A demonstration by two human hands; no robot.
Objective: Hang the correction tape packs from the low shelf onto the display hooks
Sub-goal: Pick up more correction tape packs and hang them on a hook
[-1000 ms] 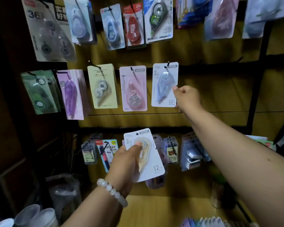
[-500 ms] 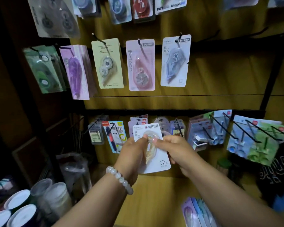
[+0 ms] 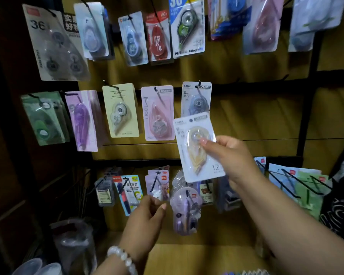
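Observation:
My right hand (image 3: 229, 157) pinches a white correction tape pack with a yellow dispenser (image 3: 193, 155), holding it up in front of the middle row. The pack's top edge overlaps the lower part of a blue-grey pack (image 3: 196, 96) that hangs on a black display hook (image 3: 199, 86). My left hand (image 3: 145, 221), with a bead bracelet on the wrist, hovers lower down in front of the bottom row of hanging goods, fingers loosely curled and holding nothing.
Pink (image 3: 157, 114), cream (image 3: 120, 110), purple (image 3: 81, 120) and green (image 3: 42, 118) packs hang left of the blue-grey one. More packs fill the top row. Black hooks (image 3: 282, 181) jut out at lower right. Plastic cups (image 3: 36, 266) stand lower left. A wooden shelf (image 3: 197, 257) lies below.
The pack has passed from both hands to my right hand alone, which raised it toward the blue-grey pack's hook. My left hand let go and dropped lower.

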